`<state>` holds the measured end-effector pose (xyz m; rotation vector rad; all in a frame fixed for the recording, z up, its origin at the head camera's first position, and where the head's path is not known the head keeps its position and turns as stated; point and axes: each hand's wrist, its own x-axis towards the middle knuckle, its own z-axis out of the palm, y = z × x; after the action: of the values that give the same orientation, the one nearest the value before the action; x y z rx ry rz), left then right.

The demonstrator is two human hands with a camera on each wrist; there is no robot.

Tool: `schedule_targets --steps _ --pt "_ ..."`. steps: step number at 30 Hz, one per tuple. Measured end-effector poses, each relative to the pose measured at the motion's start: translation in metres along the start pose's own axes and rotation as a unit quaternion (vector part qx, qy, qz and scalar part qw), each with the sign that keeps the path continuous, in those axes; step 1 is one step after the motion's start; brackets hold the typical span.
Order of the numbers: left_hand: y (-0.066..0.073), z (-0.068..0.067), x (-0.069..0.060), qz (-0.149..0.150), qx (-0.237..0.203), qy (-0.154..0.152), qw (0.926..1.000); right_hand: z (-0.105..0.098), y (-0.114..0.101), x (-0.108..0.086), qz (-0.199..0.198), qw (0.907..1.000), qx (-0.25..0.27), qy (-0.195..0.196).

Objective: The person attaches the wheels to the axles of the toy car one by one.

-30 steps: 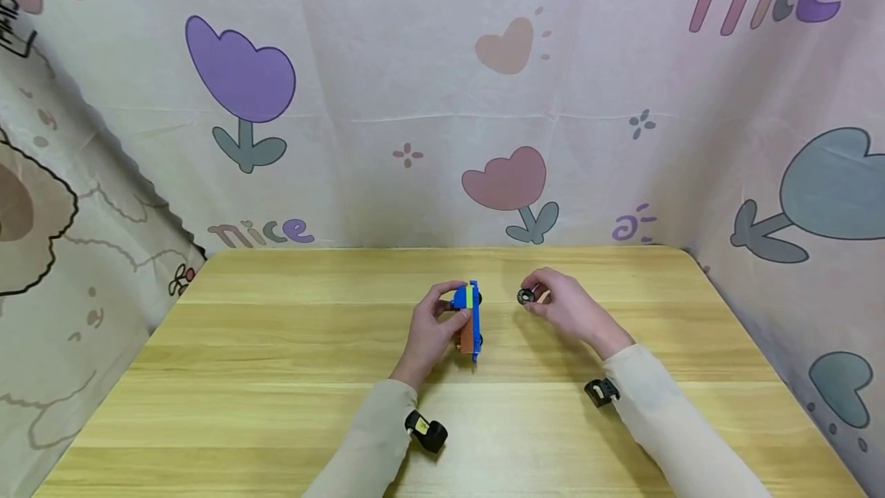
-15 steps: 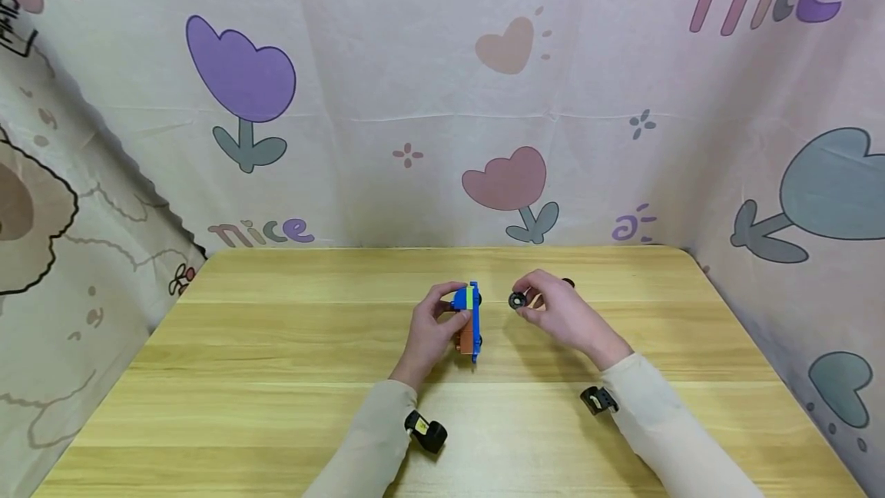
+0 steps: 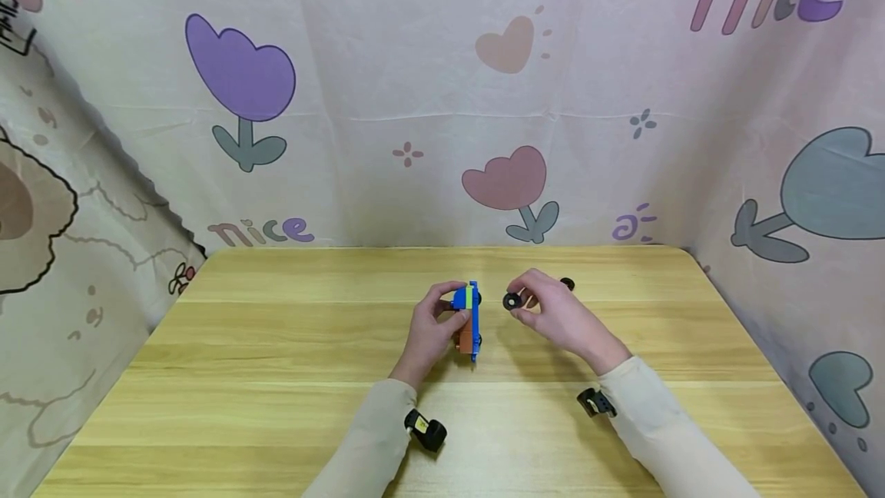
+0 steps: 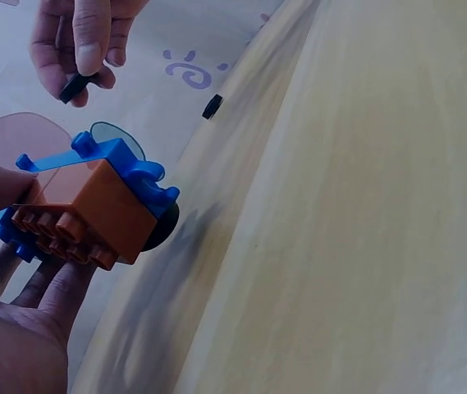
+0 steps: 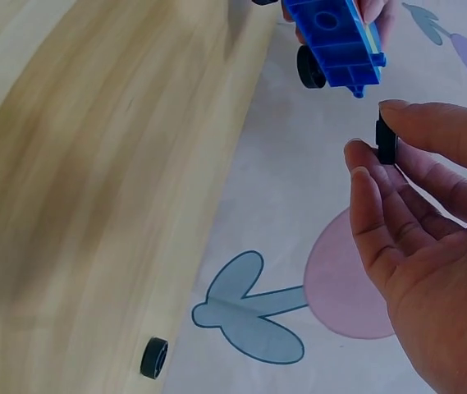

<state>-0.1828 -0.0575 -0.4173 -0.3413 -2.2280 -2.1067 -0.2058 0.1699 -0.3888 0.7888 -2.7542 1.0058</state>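
Black wheel [image 5: 386, 141]: pinched between thumb and fingertips of the right hand [image 3: 561, 319], that grip drawn in to the wheel's thickness; held above the desk [image 3: 228, 375], near the toy vehicle [image 3: 467, 333] but apart from it.
Left hand [image 3: 430, 329]: grip curled round the toy vehicle, thumb on one side, fingers on the other.
Toy vehicle: blue base, orange bricks, lime stripe, mounted wheels [image 5: 311, 67] showing; tipped on its side, underside facing the right hand.
Other wheel [image 3: 568, 283]: on the desk near its back edge, beyond the right hand.
Wrists: pale sleeves [image 3: 366, 440], a black device [image 3: 426, 430] on each.
Desk: light wood grain in long bands, soft shadows beneath the hands.
Room: pale printed fabric [image 3: 373, 60], creased, hung behind and along both sides, with a purple tulip [image 3: 242, 75], a pink tulip [image 3: 508, 179], a heart [image 3: 508, 46] and "nice" lettering [image 3: 781, 2].
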Motion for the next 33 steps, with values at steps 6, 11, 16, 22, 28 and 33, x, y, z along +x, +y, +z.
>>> schedule_targets --steps 6,11,16,22,28,33 --pt "0.002 -0.001 0.000 -0.003 -0.003 0.006 1.0000 0.000 -0.003 0.000 -0.006 1.0000 0.000 0.001" --pt "0.000 -0.001 0.000 -0.001 -0.008 0.004 1.0000 0.001 -0.007 0.000 -0.015 0.9998 0.010 -0.005" --pt "0.002 0.000 -0.001 -0.002 -0.008 -0.001 1.0000 0.002 -0.011 -0.001 -0.030 0.9995 0.011 -0.005" --pt "-0.003 0.000 0.000 -0.014 -0.004 -0.010 0.9998 0.005 -0.015 -0.001 -0.045 0.9988 0.019 -0.005" --pt "-0.029 0.002 0.009 -0.022 -0.006 -0.009 0.9997 0.007 -0.018 0.000 -0.045 0.9989 0.012 -0.001" --pt "-0.036 0.003 0.010 -0.017 -0.004 -0.003 0.9998 0.009 -0.019 0.001 -0.045 0.9988 0.017 0.001"
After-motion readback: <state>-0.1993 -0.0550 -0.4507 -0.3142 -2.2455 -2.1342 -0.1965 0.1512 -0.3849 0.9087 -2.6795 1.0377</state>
